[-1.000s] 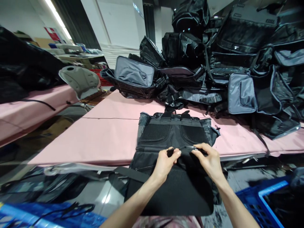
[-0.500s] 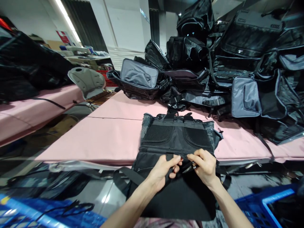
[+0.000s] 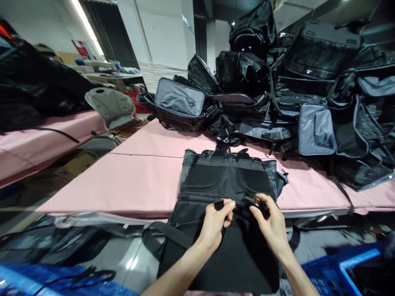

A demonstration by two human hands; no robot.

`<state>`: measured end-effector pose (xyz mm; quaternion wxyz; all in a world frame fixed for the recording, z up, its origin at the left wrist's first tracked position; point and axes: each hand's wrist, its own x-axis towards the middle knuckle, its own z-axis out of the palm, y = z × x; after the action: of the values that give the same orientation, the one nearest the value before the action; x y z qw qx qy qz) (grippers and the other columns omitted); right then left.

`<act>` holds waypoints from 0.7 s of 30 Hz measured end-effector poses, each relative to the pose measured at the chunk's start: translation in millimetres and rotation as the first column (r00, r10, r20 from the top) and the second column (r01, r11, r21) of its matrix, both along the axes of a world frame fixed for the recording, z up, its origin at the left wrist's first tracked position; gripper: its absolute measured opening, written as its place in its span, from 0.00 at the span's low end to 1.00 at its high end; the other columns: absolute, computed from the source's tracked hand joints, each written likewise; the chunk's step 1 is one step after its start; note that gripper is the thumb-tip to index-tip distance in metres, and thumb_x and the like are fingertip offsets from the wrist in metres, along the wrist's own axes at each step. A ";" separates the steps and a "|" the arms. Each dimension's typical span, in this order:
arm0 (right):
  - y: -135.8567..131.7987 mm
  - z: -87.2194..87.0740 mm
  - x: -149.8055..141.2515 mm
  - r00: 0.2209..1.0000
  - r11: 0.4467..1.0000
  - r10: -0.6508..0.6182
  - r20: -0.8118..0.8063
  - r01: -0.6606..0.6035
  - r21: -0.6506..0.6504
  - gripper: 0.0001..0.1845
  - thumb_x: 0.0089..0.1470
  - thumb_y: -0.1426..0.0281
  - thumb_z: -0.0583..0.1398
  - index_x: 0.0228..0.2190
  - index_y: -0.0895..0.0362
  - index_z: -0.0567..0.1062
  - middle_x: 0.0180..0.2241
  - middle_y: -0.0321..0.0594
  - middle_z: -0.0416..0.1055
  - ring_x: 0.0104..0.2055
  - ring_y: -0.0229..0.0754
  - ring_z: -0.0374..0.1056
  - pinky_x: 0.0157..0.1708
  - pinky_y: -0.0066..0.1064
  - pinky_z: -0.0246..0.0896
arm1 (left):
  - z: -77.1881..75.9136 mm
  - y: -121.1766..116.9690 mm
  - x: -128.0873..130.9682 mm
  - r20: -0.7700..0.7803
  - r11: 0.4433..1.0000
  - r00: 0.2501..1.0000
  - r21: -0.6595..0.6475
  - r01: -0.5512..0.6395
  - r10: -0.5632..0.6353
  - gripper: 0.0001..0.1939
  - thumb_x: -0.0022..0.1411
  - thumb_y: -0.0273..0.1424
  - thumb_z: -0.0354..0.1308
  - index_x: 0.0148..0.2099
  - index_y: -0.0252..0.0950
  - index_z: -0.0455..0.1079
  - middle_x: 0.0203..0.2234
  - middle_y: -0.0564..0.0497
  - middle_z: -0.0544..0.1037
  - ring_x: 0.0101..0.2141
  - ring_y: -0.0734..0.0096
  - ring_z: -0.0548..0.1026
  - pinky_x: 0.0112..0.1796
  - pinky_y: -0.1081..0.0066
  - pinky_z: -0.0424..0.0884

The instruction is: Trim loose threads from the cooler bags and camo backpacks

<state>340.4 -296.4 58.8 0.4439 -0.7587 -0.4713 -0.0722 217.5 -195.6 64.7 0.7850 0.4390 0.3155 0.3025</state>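
A black backpack (image 3: 226, 181) lies back-up across the near edge of the pink table (image 3: 142, 176), its lower half hanging toward me. My left hand (image 3: 216, 222) pinches the end of a black webbing strap (image 3: 219, 204) at the middle of the pack. Just to its right, my right hand (image 3: 270, 224) is closed on a small black buckle (image 3: 258, 201) on the same strap. A loose shoulder strap (image 3: 166, 232) trails off the pack's left side.
A tall heap of black and grey bags (image 3: 296, 90) fills the back and right of the table. An open grey-lined bag (image 3: 179, 102) lies at the back. Blue crates (image 3: 339, 271) stand at lower right and lower left. A second pink table (image 3: 37, 139) is on the left.
Both hands stayed at the pack's middle strap, dipping slightly and then rising again. The right hand shifted a little right with the buckle; the camera view wobbled.
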 end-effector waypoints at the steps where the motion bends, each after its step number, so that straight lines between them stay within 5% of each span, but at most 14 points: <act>1: -1.7 -0.3 -3.5 1.000 1.000 -0.007 0.010 0.007 0.010 0.12 0.52 0.65 0.57 0.40 0.56 0.69 0.34 0.39 0.70 0.35 0.40 0.67 0.33 0.30 0.62 | -1.0 -0.7 1.5 -0.008 1.000 1.000 0.028 -0.013 0.013 0.15 0.47 0.37 0.62 0.28 0.30 0.65 0.15 0.56 0.62 0.18 0.82 0.56 0.17 0.80 0.49; 5: -4.1 -1.0 -12.3 0.995 0.999 0.012 0.100 -0.016 0.039 0.07 0.54 0.67 0.56 0.35 0.56 0.71 0.29 0.39 0.70 0.31 0.39 0.66 0.31 0.30 0.60 | -3.1 -3.3 4.9 -0.018 0.995 1.000 0.101 -0.023 0.025 0.15 0.48 0.38 0.61 0.26 0.31 0.64 0.14 0.57 0.60 0.18 0.81 0.56 0.18 0.79 0.50; 10: -2.2 -3.8 -8.8 0.998 0.999 0.025 -0.053 -0.023 0.034 0.07 0.55 0.66 0.56 0.31 0.55 0.72 0.29 0.38 0.71 0.31 0.40 0.67 0.30 0.29 0.61 | -3.6 -3.8 3.2 -0.050 0.984 0.999 0.177 -0.009 0.018 0.13 0.49 0.37 0.60 0.27 0.32 0.64 0.14 0.58 0.60 0.17 0.81 0.56 0.18 0.78 0.49; 16: 0.5 -1.7 -10.5 0.994 0.996 0.066 0.090 -0.070 0.049 0.06 0.55 0.69 0.56 0.35 0.55 0.72 0.30 0.39 0.71 0.32 0.40 0.66 0.32 0.31 0.60 | -7.8 -2.9 2.8 -0.099 0.921 0.993 0.388 -0.028 0.072 0.10 0.51 0.34 0.59 0.26 0.32 0.67 0.21 0.55 0.66 0.20 0.80 0.61 0.23 0.77 0.57; 21: 1.1 2.8 -7.3 0.997 0.997 0.067 0.043 -0.068 0.037 0.06 0.55 0.67 0.56 0.34 0.55 0.72 0.30 0.39 0.71 0.32 0.40 0.66 0.32 0.30 0.60 | -7.0 -3.0 0.2 -0.146 0.873 0.987 0.487 0.013 0.067 0.09 0.53 0.33 0.57 0.26 0.32 0.68 0.23 0.53 0.69 0.22 0.77 0.64 0.26 0.76 0.60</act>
<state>333.2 -295.3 61.7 0.4507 -0.7321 -0.5042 -0.0819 217.7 -198.6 57.6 0.6177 0.6402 0.2967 0.3473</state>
